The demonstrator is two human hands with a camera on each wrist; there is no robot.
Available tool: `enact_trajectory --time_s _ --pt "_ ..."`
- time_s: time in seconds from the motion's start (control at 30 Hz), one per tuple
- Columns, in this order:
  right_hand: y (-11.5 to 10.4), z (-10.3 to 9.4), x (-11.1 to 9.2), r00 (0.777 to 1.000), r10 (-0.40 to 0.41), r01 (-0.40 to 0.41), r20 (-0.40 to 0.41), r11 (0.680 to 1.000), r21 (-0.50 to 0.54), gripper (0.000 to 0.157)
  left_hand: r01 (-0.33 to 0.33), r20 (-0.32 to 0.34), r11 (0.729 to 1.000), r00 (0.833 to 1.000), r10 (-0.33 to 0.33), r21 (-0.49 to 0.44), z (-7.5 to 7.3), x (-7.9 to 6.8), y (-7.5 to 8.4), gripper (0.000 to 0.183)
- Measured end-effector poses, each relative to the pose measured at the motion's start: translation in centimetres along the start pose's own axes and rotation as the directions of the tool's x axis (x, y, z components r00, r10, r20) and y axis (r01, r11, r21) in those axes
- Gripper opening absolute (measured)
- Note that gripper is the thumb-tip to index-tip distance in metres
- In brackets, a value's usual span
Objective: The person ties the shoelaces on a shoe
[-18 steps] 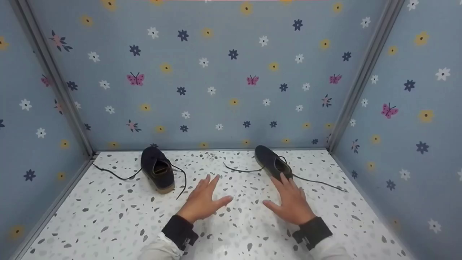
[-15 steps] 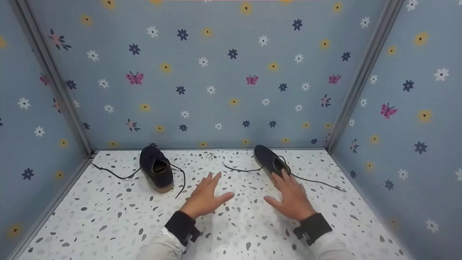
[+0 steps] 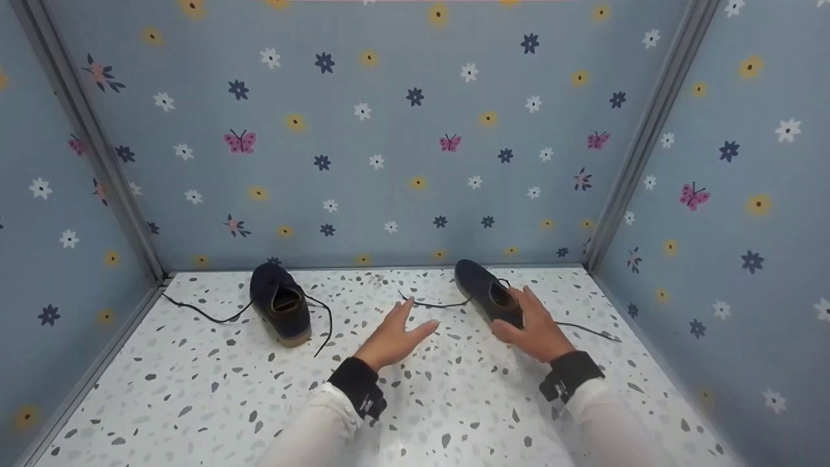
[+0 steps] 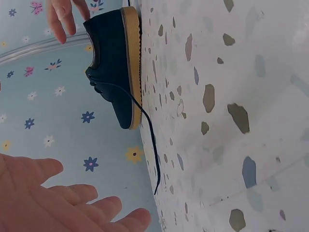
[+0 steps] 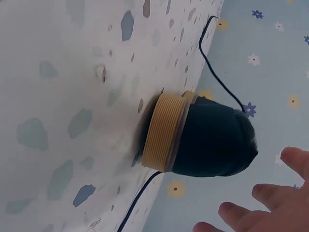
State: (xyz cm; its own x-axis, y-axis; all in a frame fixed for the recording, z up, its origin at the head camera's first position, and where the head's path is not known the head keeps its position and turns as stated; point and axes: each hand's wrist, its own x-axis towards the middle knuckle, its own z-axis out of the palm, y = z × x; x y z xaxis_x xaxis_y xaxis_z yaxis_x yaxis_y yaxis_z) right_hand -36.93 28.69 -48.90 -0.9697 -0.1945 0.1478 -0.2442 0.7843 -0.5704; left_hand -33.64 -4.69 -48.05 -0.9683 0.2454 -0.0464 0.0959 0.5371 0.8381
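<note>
Two dark navy lace-up shoes with tan soles stand on the floor, toes toward the back wall: a left shoe (image 3: 275, 311) and a right shoe (image 3: 476, 288). Their thin dark laces trail loose to both sides. My right hand (image 3: 537, 327) is at the heel of the right shoe, thumb on one side and fingers on the other. In the right wrist view its spread fingers appear apart from the shoe (image 5: 215, 140). My left hand (image 3: 392, 337) hovers between the shoes with fingers extended, near the right shoe's left lace (image 3: 441, 305); it holds nothing.
A white speckled floor (image 3: 214, 402) lies beneath everything. Blue flower-printed panels rise on three sides, the back wall (image 3: 389, 143) close behind the shoe toes. Grey metal posts (image 3: 107, 149) mark the corners.
My right hand has moved right and forward, its thumb and fingers now flanking the right shoe's heel. My left hand has shifted right and slightly forward. Both shoes stay where they were.
</note>
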Motion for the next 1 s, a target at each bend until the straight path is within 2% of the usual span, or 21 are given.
enact_trajectory --time_s 0.2,0.37,0.57,0.77,1.0 --pt "1.5 -0.6 1.5 0.996 0.049 -0.051 0.071 0.998 0.028 0.093 -0.003 0.033 0.999 0.999 0.004 -0.048 0.7 1.3 0.5 0.096" --pt "2.2 -0.7 2.5 0.996 0.025 -0.028 0.09 0.999 0.027 0.09 -0.005 0.047 0.996 0.999 0.009 -0.089 1.3 2.4 0.9 0.093" --pt "2.6 -0.5 3.1 0.993 0.029 -0.032 0.114 0.999 0.024 0.083 0.066 0.076 0.98 0.996 -0.052 -0.188 1.8 3.5 1.4 0.093" --pt "3.0 -0.3 3.7 0.989 0.0 -0.004 0.148 1.0 0.023 0.063 0.113 0.094 0.957 0.991 -0.09 -0.269 2.4 4.3 1.9 0.093" --pt "3.3 0.1 4.6 0.988 0.023 -0.009 0.151 0.996 -0.093 0.037 0.12 0.077 0.958 0.992 -0.103 -0.262 3.6 5.1 2.9 0.09"
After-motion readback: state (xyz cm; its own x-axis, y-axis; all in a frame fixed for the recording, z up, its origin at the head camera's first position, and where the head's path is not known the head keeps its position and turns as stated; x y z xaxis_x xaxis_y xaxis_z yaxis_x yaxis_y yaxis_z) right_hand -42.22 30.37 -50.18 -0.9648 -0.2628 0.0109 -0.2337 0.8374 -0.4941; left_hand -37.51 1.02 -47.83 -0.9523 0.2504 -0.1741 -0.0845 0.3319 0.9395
